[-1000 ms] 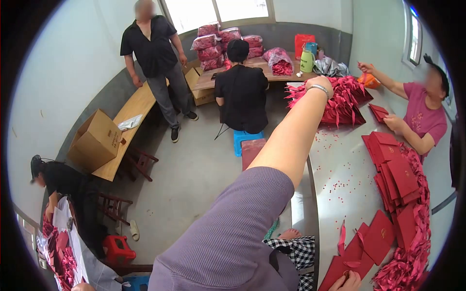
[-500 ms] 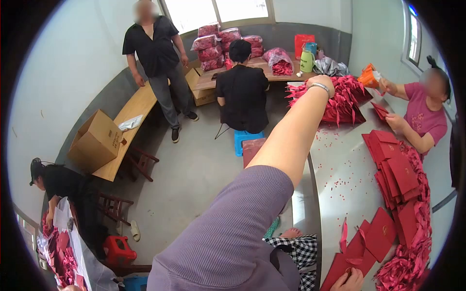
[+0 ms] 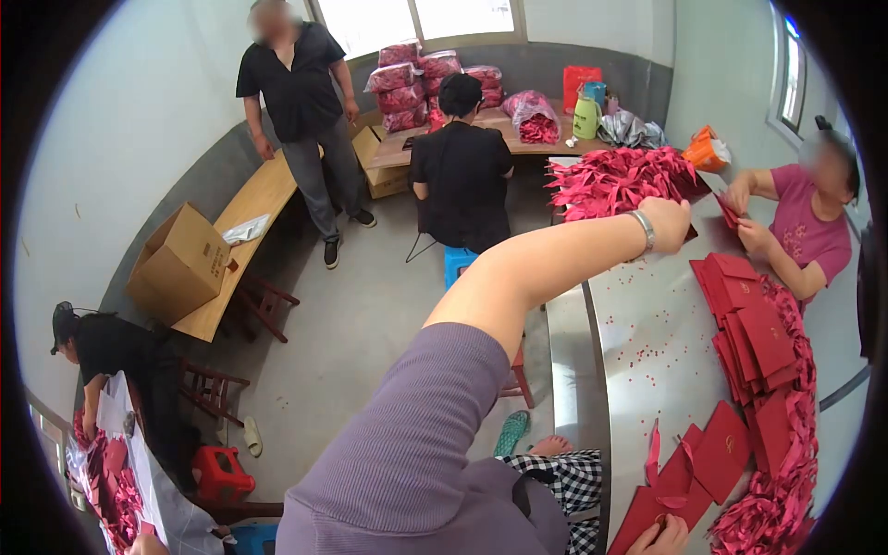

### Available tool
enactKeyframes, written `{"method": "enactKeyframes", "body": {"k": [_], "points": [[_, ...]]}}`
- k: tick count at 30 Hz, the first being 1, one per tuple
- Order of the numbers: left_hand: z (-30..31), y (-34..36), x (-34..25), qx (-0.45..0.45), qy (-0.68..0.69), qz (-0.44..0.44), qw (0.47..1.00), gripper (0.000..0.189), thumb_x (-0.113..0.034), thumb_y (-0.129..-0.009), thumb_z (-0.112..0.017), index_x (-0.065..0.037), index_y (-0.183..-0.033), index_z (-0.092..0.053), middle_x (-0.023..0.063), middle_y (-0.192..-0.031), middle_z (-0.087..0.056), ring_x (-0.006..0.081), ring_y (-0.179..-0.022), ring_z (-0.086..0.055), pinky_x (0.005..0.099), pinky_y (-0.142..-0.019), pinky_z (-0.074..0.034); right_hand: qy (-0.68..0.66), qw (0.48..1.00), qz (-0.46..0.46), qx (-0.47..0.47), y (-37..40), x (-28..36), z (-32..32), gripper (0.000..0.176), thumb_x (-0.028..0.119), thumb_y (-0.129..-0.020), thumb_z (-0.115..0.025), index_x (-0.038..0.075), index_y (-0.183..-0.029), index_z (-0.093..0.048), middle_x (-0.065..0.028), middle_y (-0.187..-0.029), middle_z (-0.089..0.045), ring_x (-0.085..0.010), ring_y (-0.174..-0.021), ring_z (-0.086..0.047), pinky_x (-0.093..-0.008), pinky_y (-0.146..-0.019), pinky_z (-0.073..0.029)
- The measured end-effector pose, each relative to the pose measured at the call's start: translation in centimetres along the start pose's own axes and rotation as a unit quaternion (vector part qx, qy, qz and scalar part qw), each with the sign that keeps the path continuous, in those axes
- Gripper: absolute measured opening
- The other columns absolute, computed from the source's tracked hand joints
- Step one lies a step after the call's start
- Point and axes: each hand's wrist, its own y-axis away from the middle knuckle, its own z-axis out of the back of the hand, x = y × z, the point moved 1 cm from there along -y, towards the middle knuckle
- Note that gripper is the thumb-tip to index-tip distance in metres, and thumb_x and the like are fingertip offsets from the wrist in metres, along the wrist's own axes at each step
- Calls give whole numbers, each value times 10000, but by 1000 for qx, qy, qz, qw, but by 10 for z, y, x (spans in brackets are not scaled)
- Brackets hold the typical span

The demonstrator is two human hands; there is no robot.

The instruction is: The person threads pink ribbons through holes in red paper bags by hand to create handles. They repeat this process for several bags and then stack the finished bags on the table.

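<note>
My left hand (image 3: 668, 222), a silver bracelet on its wrist, is stretched far out over the metal table (image 3: 647, 324). Its fingers are curled at the near edge of a big pile of red ribbons (image 3: 615, 180), apparently closed on some of them. My right hand (image 3: 661, 535) shows only partly at the bottom edge. It pinches a red card (image 3: 647, 509) that has a ribbon loop on it. More red cards (image 3: 721, 453) lie beside it, and a row of stacked red cards (image 3: 754, 324) runs along the table's right side.
A person in a pink shirt (image 3: 814, 231) works across the table on the right. A seated person in black (image 3: 462, 176), a standing person (image 3: 301, 102) and a bent-over person (image 3: 111, 351) are on the left. A cardboard box (image 3: 180, 264) sits on a wooden bench, and a red stool (image 3: 222, 476) stands nearby.
My left hand has drawn back and down from the top of the ribbon pile to its near edge. The person in pink has brought both hands in close.
</note>
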Motion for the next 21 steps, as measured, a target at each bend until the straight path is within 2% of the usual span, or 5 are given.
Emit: {"method": "enactKeyframes", "body": {"k": [4,13,18,20,21], "points": [[16,-1,12,-29,-42,7,999,648,-210,-759,-674,71,-1296,-445,180,-1047,-693,307,-965,-689,435,-810,-539,-7,1000,-7,11,-2,3,3,206,100,-860,-599,17,-1046,-629,-173,-1006,-622,-361,-941,-595,-439,-838,-491],[65,-12,122,-85,-10,269,959,503,-250,-879,-572,6,-1309,-524,141,-1272,-622,277,-1110,-646,407,-874,-535,4,1000,-3,4,0,4,2,192,101,-862,-596,21,-1034,-624,-170,-997,-625,-358,-938,-596,-439,-836,-490],[54,-5,108,-28,-19,209,977,585,-233,-869,-556,52,-1363,-423,172,-1228,-641,300,-1094,-652,422,-888,-522,10,1000,-2,-3,0,4,2,199,107,-861,-595,24,-1039,-625,-170,-995,-627,-361,-935,-598,-440,-835,-491],[39,-9,119,-34,-3,259,965,626,-244,-880,-548,53,-1400,-368,171,-1226,-643,304,-1099,-649,417,-909,-514,14,1000,0,1,-1,5,3,202,109,-860,-595,23,-1040,-625,-171,-997,-627,-362,-935,-599,-440,-835,-491],[36,-9,128,-75,9,266,961,561,-213,-819,-565,73,-1294,-473,211,-1208,-636,340,-1113,-635,435,-912,-515,10,1000,-2,2,-1,5,3,204,110,-859,-595,23,-1042,-624,-172,-998,-628,-363,-935,-600,-440,-835,-491]]}}
